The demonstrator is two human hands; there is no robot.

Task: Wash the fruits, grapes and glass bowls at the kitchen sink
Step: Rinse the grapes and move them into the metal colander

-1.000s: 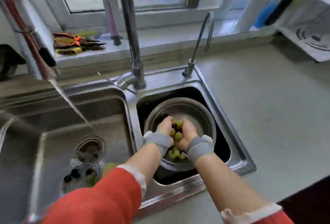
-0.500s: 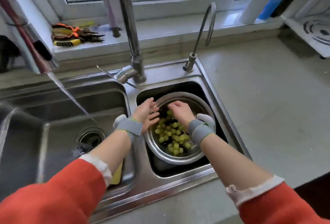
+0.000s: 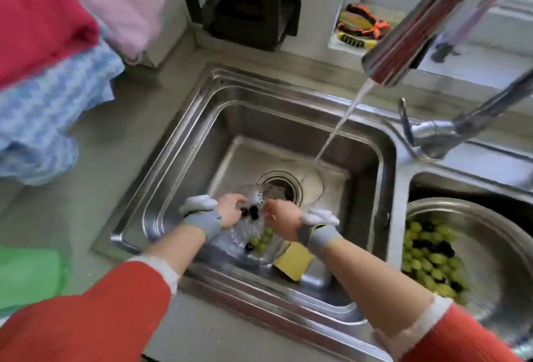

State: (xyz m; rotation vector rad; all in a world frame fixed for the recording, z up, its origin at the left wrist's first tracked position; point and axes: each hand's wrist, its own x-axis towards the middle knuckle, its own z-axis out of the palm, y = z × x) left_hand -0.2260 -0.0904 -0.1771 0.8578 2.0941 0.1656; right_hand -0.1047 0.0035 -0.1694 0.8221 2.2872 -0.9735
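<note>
A clear glass bowl [image 3: 240, 239] sits in the left basin [image 3: 184, 165] with a few green grapes [image 3: 261, 239] and dark grapes [image 3: 249, 212] in it. My left hand [image 3: 230, 211] reaches into the bowl, its fingers curled around the dark grapes. My right hand [image 3: 279, 217] hovers over the bowl's right side with bent fingers; blur hides whether it holds anything. In the right basin a metal bowl [image 3: 490, 234] holds several green and dark grapes [image 3: 427, 257].
Water [image 3: 340, 122] runs from the tap spout [image 3: 418, 30] down beside the drain [image 3: 281, 185]. A yellow sponge [image 3: 292, 260] lies at the basin's front. Red, pink and blue cloths [image 3: 52, 79] hang at the left. A green item [image 3: 28, 275] lies on the counter.
Both hands have left the metal bowl in the right basin and moved to the glass bowl in the left basin. My view has swung left with them.
</note>
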